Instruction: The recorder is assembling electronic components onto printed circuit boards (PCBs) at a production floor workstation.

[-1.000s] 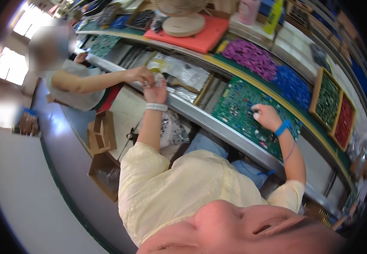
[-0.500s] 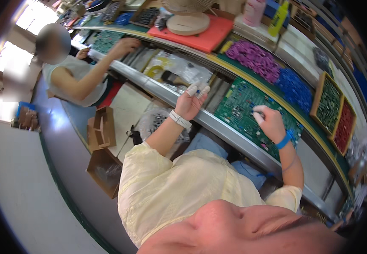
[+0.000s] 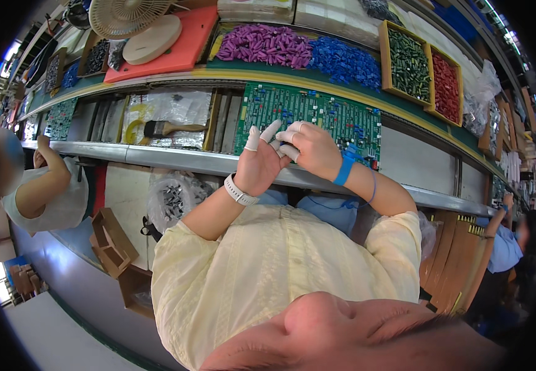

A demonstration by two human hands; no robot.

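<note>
A green circuit board (image 3: 336,114) lies on the bench rail in front of me. My left hand (image 3: 260,162) is raised over the board's left end, palm toward me and fingers apart, with white finger cots and a white wristband. My right hand (image 3: 312,148), wearing a blue wrist strap, rests against it, its curled fingers touching the left palm. Whether anything small sits between them is hidden.
Behind the board are heaps of purple parts (image 3: 266,44) and blue parts (image 3: 345,60), and trays of green parts (image 3: 409,55) and red parts (image 3: 446,77). A brush (image 3: 166,128) lies at left. A co-worker (image 3: 45,191) sits left, another person (image 3: 502,241) right. A bag (image 3: 172,198) and cardboard boxes (image 3: 113,241) lie below.
My left hand drew back from the co-worker's hand at the far left toward the board. My right hand left the board's middle and met the left hand.
</note>
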